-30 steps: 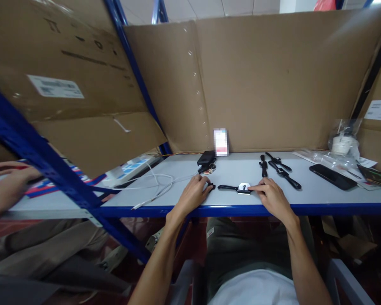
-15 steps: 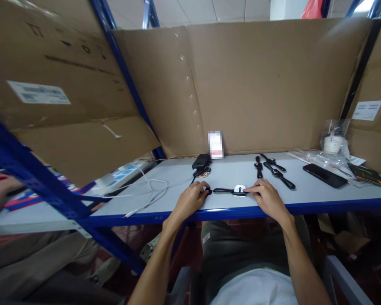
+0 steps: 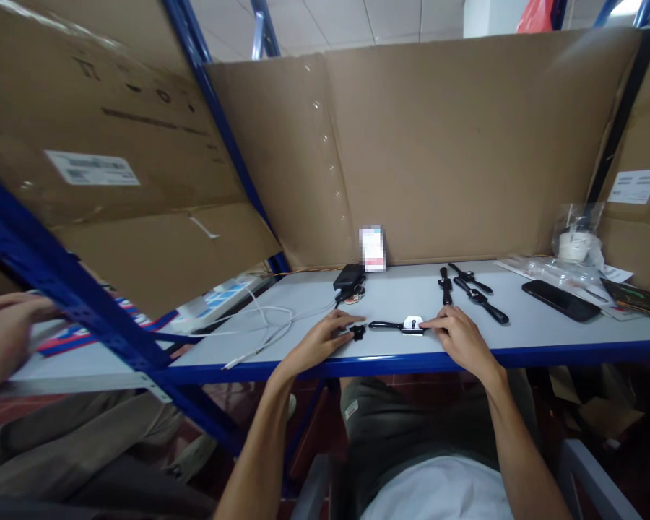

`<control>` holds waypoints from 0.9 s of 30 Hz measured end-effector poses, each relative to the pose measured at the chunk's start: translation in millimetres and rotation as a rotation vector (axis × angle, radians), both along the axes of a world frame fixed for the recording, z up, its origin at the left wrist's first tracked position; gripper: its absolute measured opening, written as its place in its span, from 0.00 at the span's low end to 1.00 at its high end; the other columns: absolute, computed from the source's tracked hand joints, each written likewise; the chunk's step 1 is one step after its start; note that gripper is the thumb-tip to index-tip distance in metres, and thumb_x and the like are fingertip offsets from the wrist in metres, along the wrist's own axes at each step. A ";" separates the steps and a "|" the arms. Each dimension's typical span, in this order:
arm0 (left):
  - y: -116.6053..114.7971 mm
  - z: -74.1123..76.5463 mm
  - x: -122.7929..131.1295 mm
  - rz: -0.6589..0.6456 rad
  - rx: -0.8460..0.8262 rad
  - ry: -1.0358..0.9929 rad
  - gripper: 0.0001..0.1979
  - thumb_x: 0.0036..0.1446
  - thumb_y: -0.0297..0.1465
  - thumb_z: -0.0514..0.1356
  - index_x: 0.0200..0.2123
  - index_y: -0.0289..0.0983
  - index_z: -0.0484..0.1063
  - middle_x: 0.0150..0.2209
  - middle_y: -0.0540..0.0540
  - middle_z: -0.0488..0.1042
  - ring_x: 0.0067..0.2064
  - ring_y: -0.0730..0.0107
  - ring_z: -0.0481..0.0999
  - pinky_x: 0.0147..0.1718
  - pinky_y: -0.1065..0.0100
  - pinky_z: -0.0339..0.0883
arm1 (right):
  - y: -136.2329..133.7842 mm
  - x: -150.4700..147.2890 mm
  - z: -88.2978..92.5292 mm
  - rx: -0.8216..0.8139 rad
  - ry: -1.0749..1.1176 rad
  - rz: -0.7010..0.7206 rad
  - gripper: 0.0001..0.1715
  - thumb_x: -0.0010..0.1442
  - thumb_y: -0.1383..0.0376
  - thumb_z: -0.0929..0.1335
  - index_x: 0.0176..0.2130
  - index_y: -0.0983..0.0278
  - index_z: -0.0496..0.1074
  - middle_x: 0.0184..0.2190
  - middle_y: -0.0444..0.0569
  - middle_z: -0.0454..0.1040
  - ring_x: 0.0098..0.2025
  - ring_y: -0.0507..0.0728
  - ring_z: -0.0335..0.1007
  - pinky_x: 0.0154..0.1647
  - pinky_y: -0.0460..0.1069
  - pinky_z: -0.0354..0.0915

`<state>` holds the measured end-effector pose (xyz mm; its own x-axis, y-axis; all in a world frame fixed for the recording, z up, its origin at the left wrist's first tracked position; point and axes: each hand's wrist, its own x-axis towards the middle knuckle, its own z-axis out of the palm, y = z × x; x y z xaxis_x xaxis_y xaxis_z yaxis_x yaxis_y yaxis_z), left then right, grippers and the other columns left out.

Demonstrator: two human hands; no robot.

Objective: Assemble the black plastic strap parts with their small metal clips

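Observation:
A black spokeshave (image 3: 386, 326) with a silvery blade plate (image 3: 413, 326) at its middle lies crosswise near the front of the shelf table. My right hand (image 3: 458, 336) has its fingers closed around the right-hand handle, which they mostly cover. To the left, my left hand (image 3: 321, 342) is open, fingers spread around a small black star-shaped part (image 3: 357, 332) on the tabletop. Whether the fingertips touch that part I cannot tell. Behind my right hand lie more black spokeshaves (image 3: 481, 305), one (image 3: 445, 284) pointing away from me.
A black phone (image 3: 560, 300) and plastic bags (image 3: 573, 249) are on the right. Behind my left hand sit a black adapter (image 3: 349, 276) and white cables (image 3: 271, 325). Cardboard (image 3: 466, 144) walls the back. Another person's hand (image 3: 11, 339) shows beyond the blue post (image 3: 141, 354).
My left hand has loosened its fingers from the small black star-shaped part, which now shows whole. The right hand keeps hold of the spokeshave. The view has shifted slightly.

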<state>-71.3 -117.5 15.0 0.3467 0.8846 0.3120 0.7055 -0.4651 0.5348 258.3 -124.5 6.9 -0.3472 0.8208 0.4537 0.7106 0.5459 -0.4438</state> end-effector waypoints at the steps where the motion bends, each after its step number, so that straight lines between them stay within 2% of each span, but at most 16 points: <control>1: -0.8 1.9 0.3 0.000 -0.004 -0.003 0.20 0.62 0.39 0.57 0.54 0.40 0.77 0.49 0.41 0.75 0.51 0.57 0.72 0.55 0.59 0.64 | -0.1 0.1 -0.1 -0.001 0.001 0.001 0.26 0.65 0.77 0.64 0.50 0.53 0.81 0.39 0.49 0.72 0.45 0.57 0.68 0.48 0.50 0.64; 4: -1.7 5.3 3.6 0.028 -0.006 -0.017 0.16 0.59 0.40 0.60 0.46 0.39 0.79 0.46 0.42 0.76 0.48 0.57 0.72 0.51 0.60 0.65 | 0.6 1.0 -1.5 0.013 -0.004 0.007 0.26 0.65 0.77 0.64 0.51 0.52 0.81 0.40 0.49 0.72 0.46 0.58 0.68 0.49 0.50 0.63; 8: -3.7 8.1 5.6 0.089 -0.056 -0.079 0.15 0.55 0.43 0.62 0.35 0.37 0.76 0.34 0.47 0.77 0.36 0.64 0.72 0.37 0.66 0.65 | 2.2 1.9 -3.7 0.031 -0.005 0.014 0.27 0.65 0.77 0.63 0.51 0.52 0.80 0.40 0.49 0.72 0.45 0.57 0.67 0.48 0.50 0.64; 11: -5.7 12.5 18.0 0.107 -0.077 -0.174 0.15 0.54 0.44 0.61 0.30 0.36 0.74 0.30 0.48 0.75 0.33 0.66 0.71 0.35 0.67 0.64 | 2.2 1.7 -3.4 0.029 -0.004 0.020 0.27 0.65 0.77 0.63 0.51 0.52 0.80 0.39 0.50 0.72 0.45 0.57 0.67 0.46 0.50 0.64; 15: 4.9 17.5 64.0 0.041 -0.035 -0.270 0.14 0.55 0.42 0.61 0.29 0.36 0.75 0.30 0.46 0.77 0.34 0.64 0.73 0.37 0.66 0.65 | -0.6 0.8 0.4 0.021 -0.013 0.018 0.27 0.65 0.78 0.63 0.51 0.53 0.81 0.40 0.49 0.72 0.45 0.57 0.67 0.47 0.49 0.63; 19: 31.4 16.8 107.3 -0.033 -0.029 -0.182 0.10 0.52 0.36 0.62 0.30 0.35 0.77 0.31 0.44 0.78 0.35 0.63 0.74 0.37 0.66 0.65 | -4.1 0.1 3.1 0.031 -0.031 -0.006 0.26 0.65 0.77 0.64 0.51 0.54 0.81 0.41 0.49 0.72 0.46 0.56 0.66 0.50 0.49 0.62; 22: 45.9 15.2 114.8 -0.109 -0.069 -0.103 0.10 0.52 0.36 0.62 0.29 0.35 0.77 0.31 0.46 0.77 0.34 0.64 0.73 0.36 0.67 0.64 | -5.3 -0.4 2.0 0.048 -0.048 -0.025 0.26 0.64 0.77 0.64 0.50 0.54 0.81 0.41 0.49 0.72 0.46 0.56 0.66 0.49 0.49 0.62; 27: 51.1 13.2 105.2 -0.212 -0.125 -0.099 0.12 0.55 0.39 0.60 0.31 0.35 0.75 0.30 0.48 0.76 0.34 0.66 0.71 0.35 0.67 0.63 | -6.1 -2.0 0.3 0.058 -0.045 -0.044 0.25 0.65 0.77 0.64 0.48 0.53 0.82 0.40 0.49 0.73 0.46 0.56 0.67 0.49 0.49 0.62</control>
